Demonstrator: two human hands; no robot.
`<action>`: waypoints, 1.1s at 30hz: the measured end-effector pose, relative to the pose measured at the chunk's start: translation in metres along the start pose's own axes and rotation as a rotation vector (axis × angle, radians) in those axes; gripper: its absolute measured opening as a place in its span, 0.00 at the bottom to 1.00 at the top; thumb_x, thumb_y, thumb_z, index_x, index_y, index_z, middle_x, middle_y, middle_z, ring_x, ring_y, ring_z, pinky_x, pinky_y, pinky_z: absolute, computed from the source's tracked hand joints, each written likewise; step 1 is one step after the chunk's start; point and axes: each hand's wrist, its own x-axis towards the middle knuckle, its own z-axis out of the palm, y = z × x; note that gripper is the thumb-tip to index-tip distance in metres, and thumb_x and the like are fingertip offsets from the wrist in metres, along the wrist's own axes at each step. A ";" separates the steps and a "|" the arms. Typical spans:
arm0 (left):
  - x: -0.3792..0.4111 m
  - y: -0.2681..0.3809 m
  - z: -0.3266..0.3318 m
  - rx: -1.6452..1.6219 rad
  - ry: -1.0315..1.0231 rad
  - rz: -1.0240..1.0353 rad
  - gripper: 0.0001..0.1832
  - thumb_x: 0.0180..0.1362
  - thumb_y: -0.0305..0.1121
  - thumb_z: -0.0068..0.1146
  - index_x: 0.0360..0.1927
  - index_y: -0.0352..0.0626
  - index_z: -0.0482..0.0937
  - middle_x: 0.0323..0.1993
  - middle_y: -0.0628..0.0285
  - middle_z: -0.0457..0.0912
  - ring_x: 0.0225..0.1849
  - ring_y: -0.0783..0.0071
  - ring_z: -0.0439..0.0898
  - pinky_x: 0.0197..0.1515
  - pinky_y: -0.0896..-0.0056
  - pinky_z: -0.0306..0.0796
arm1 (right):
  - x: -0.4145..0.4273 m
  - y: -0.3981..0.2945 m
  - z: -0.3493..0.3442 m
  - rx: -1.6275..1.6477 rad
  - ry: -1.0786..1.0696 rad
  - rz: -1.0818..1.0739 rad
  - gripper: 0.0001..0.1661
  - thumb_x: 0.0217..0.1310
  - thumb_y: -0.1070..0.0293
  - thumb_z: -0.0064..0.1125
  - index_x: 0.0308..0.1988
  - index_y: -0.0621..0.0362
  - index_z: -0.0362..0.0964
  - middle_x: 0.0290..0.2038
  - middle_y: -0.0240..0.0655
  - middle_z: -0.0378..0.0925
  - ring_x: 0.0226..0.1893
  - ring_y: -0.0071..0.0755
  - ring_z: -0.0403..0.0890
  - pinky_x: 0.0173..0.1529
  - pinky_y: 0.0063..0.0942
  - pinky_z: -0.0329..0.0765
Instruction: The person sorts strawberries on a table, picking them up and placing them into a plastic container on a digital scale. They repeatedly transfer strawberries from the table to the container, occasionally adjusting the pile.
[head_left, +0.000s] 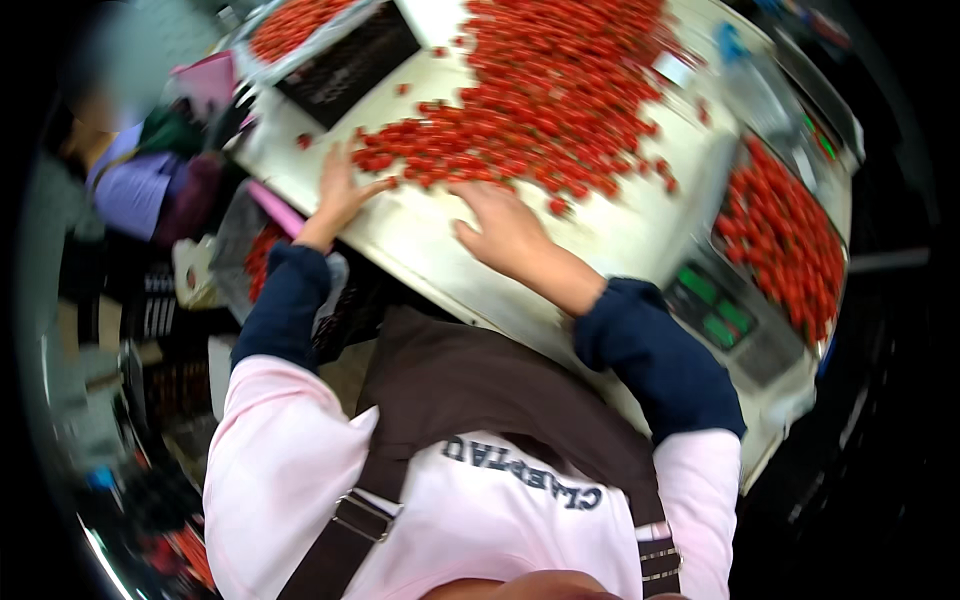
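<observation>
A broad heap of red cherry tomatoes (525, 120) spreads over the white tabletop (420, 225). At the heap's left end is my left hand (341, 187), its thumb and fingers spread, with tomatoes just beside the fingertips. My right hand (502, 229) lies palm down at the near edge of the heap. Its fingertips reach the closest tomatoes, and the thumb stands apart from the fingers. Neither hand shows a tomato in its grasp, though the right palm is hidden. One loose tomato (558, 205) sits to the right of my right hand.
At right, a weighing scale (712, 306) with green displays bears a pile of tomatoes (784, 240). Clear plastic packaging (761, 90) lies behind it. A dark box (349, 64) holding tomatoes stands at back left. Beyond the left edge are a lined bin (232, 247) and another person (142, 176).
</observation>
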 end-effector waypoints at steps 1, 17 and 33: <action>0.005 0.001 -0.003 0.003 -0.033 -0.037 0.61 0.44 0.60 0.74 0.77 0.51 0.51 0.73 0.32 0.52 0.74 0.35 0.55 0.72 0.43 0.55 | 0.001 -0.001 0.000 -0.130 -0.036 -0.020 0.30 0.56 0.65 0.59 0.60 0.54 0.69 0.51 0.45 0.76 0.55 0.51 0.75 0.57 0.47 0.72; 0.096 0.089 0.076 -0.467 0.050 0.138 0.49 0.44 0.45 0.77 0.72 0.55 0.65 0.69 0.44 0.59 0.70 0.42 0.61 0.71 0.51 0.60 | 0.089 0.087 0.022 -0.772 -0.319 -0.546 0.20 0.66 0.58 0.49 0.57 0.40 0.72 0.68 0.39 0.63 0.72 0.50 0.58 0.71 0.69 0.49; 0.143 0.130 0.054 -0.529 0.187 0.054 0.26 0.54 0.41 0.65 0.57 0.48 0.78 0.57 0.48 0.75 0.61 0.49 0.72 0.61 0.54 0.67 | 0.132 0.152 -0.094 -1.086 0.086 -0.064 0.19 0.58 0.66 0.62 0.51 0.45 0.77 0.64 0.38 0.69 0.67 0.49 0.65 0.63 0.60 0.64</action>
